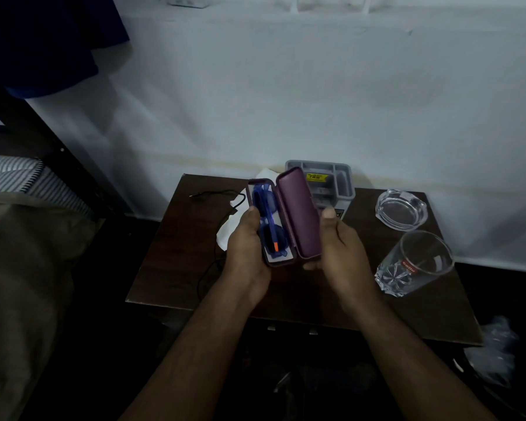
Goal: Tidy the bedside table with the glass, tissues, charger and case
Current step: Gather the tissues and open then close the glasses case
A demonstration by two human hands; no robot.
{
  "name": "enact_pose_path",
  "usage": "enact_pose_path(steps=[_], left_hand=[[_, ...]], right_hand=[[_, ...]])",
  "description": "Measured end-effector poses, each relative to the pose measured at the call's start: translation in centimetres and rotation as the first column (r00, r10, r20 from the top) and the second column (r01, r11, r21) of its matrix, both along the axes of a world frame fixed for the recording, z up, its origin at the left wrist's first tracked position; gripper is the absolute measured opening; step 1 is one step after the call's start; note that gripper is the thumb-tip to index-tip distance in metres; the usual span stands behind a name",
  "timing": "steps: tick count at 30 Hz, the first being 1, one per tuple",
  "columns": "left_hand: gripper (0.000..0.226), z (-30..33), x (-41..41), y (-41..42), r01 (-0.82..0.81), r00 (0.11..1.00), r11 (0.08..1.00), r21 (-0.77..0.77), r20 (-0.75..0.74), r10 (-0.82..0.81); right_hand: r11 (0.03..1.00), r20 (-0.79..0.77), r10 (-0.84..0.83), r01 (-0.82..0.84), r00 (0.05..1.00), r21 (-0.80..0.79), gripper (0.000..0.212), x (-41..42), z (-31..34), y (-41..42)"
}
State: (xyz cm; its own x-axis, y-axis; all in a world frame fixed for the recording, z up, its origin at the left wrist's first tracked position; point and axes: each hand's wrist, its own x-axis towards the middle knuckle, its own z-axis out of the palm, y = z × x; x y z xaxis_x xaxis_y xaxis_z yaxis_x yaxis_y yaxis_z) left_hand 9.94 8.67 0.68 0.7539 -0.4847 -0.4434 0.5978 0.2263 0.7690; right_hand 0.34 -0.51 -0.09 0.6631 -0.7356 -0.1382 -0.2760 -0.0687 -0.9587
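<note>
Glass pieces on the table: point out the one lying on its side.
The drinking glass with the red label, nearest the table's front right corner, lies tipped over. The glass ashtray behind it sits flat.

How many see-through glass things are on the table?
2. A clear glass ashtray sits near the table's back right corner, and a clear drinking glass with a red label stands just in front of it. Hands may hide others.

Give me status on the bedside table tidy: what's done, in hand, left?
Done: nothing clearly; the grey organizer shows no task items that I can make out. In hand: the purple case, open with blue glasses inside, held by the left hand and right hand. Left: drinking glass lying on its side, tissues and charger cable loose on the table.
</note>
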Motion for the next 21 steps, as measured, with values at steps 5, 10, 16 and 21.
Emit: enact_pose_path(steps=[5, 10, 16, 21], left_hand=[[0.056, 0.0, 0.0, -0.3, 0.04, 0.999, 0.999, -0.036, -0.033, -0.042], [0.041, 0.0, -0.3, -0.2, 0.107, 0.992, 0.994, 0.002, 0.063, -0.107], [0.026, -0.7, -0.5, -0.3, 0.139, 0.962, 0.98, 0.139, 0.216, -0.167], [0.02, -1.1, -0.5, -0.3, 0.189, 0.937, 0.955, 0.227, 0.248, -0.244]], right_hand=[[0.953, -0.005, 0.194, -0.19, 0.981, -0.235, 0.041, 0.3, -0.9, 0.7], [0.879, -0.101, 0.264, -0.283, 0.959, -0.383, 0.063, 0.2, -1.1, 1.0], [0.876, -0.118, 0.364, -0.382, 0.924, -0.295, 0.073, 0.0, -0.9, 0.4], [0.864, -0.172, 0.35, -0.388, 0.921, -0.32, 0.072, 0.0, -1.2, -0.1]])
